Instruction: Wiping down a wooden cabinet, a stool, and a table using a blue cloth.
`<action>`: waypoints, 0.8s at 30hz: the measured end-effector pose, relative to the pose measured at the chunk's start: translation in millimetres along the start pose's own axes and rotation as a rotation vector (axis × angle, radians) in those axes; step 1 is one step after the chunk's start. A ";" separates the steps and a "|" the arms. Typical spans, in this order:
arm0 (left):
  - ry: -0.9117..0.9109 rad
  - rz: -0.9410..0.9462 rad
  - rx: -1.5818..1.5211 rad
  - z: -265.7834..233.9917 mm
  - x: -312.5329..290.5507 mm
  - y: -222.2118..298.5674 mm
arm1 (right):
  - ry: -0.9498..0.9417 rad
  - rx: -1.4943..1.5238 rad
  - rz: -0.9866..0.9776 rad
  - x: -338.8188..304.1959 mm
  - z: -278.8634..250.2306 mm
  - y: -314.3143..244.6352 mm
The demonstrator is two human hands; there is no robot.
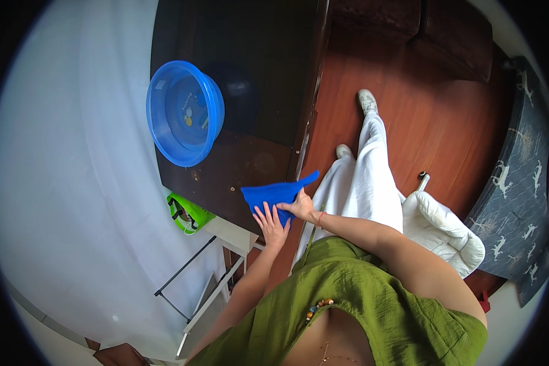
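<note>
A blue cloth (273, 194) lies on the near corner of a dark wooden table (244, 122). My left hand (269, 224) rests flat on the cloth's near edge with the fingers spread. Beside it, my right hand (300, 206) pinches the cloth's right side, where one corner sticks up past the table's edge. A blue plastic basin (184, 113) stands on the table's left side, well away from both hands.
A sheer white curtain (73, 183) hangs on the left. A green bag (188, 213) sits beside a white rack (226, 268) below the table. On the reddish wood floor (421, 122) lies a white cushion (451, 232), with a dark patterned fabric (518, 183) to the right.
</note>
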State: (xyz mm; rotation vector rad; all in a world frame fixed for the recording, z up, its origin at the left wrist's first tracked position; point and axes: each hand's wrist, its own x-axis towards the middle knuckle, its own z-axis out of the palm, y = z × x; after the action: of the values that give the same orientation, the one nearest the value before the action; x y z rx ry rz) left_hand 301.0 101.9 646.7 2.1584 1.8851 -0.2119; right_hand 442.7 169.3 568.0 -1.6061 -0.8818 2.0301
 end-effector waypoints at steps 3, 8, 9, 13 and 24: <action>0.054 0.142 -0.007 -7.3 69.7 1.7 | 0.137 0.166 -0.098 28.1 -42.1 -68.1; 0.105 0.242 -0.048 -37.4 211.1 50.0 | 0.380 0.193 -0.296 92.8 -127.3 -158.3; 0.117 0.258 -0.060 -47.2 240.9 65.4 | 0.423 0.199 -0.305 105.5 -143.7 -175.9; 0.129 0.218 -0.101 -77.7 359.2 119.1 | 0.681 0.009 -0.386 168.7 -201.2 -245.5; 0.373 -0.031 -0.184 -108.9 500.9 175.5 | 0.769 -1.278 -0.725 255.5 -308.4 -402.6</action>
State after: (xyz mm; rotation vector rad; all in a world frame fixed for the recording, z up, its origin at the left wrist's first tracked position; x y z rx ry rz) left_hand 539.3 588.1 627.3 2.1561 2.0339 0.3697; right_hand 646.5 696.5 622.6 -1.8661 -2.1315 0.1437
